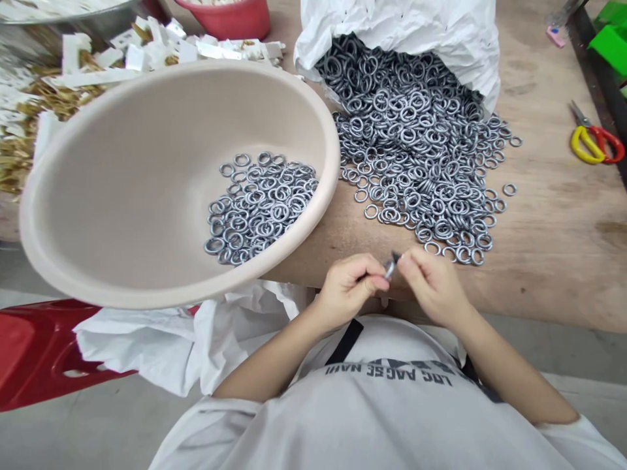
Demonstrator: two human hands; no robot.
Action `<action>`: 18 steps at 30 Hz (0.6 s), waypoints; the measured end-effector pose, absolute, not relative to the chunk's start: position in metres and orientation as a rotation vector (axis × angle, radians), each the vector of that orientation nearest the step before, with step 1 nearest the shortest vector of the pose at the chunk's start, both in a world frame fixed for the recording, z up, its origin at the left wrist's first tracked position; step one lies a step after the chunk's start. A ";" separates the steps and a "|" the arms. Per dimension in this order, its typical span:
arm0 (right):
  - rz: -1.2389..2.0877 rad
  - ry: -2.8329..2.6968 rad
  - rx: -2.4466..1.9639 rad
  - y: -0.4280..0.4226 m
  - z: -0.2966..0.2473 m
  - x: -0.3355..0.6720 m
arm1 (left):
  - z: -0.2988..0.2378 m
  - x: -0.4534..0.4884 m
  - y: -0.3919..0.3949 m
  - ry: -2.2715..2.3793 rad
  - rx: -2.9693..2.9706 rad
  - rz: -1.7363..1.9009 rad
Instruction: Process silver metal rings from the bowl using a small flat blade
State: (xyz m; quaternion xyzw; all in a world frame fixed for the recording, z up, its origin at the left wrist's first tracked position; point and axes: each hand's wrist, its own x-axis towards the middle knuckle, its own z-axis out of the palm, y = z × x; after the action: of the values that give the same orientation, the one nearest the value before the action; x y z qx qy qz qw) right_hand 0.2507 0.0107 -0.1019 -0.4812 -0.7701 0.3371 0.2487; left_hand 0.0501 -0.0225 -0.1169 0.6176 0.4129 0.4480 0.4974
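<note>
**Much still lying out, some gathered in**

Across my wooden workbench (553, 261), a heap of metal rings (416, 176) spills from a white sack (401, 39) at one o'clock. A smaller batch (259, 209) sits in the beige basin (171, 70) at ten. At twelve, my left hand (347, 287) and right hand (434, 287) meet, pinching a small metal piece (392, 265).

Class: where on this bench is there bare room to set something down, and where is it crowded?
The widest bare patch of the wooden bench lies between the spilled metal rings and the scissors. A smaller patch sits between the tan basin, the rings and the left hand. Crowded at upper left, where white pieces and brass parts pile behind the basin.
</note>
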 end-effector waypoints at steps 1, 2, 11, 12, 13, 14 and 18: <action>0.866 -2.063 -1.387 0.016 -0.105 0.251 | -0.116 0.050 -0.024 0.948 1.510 1.058; 0.802 -2.050 -1.461 0.021 -0.106 0.251 | -0.116 0.049 -0.026 0.914 1.508 1.041; 0.068 -2.533 -1.740 0.064 -0.095 0.216 | -0.127 0.043 -0.023 1.054 0.965 1.172; 0.048 -2.538 -1.759 0.068 -0.096 0.214 | -0.128 0.042 -0.022 1.052 0.922 1.175; 0.047 -2.525 -1.768 0.071 -0.097 0.214 | -0.129 0.041 -0.021 1.058 0.887 1.174; 0.065 -2.494 -1.765 0.074 -0.098 0.216 | -0.129 0.040 -0.020 1.069 0.854 1.173; 0.299 -2.300 -1.621 0.068 -0.100 0.230 | -0.128 0.041 -0.014 1.071 0.723 1.190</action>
State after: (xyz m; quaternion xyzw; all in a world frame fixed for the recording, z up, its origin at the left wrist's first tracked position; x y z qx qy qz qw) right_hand 0.2296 0.0683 -0.1004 -0.5659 -0.8030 0.1044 0.1553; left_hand 0.0412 -0.0137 -0.1280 0.3168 0.4694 0.5213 0.6384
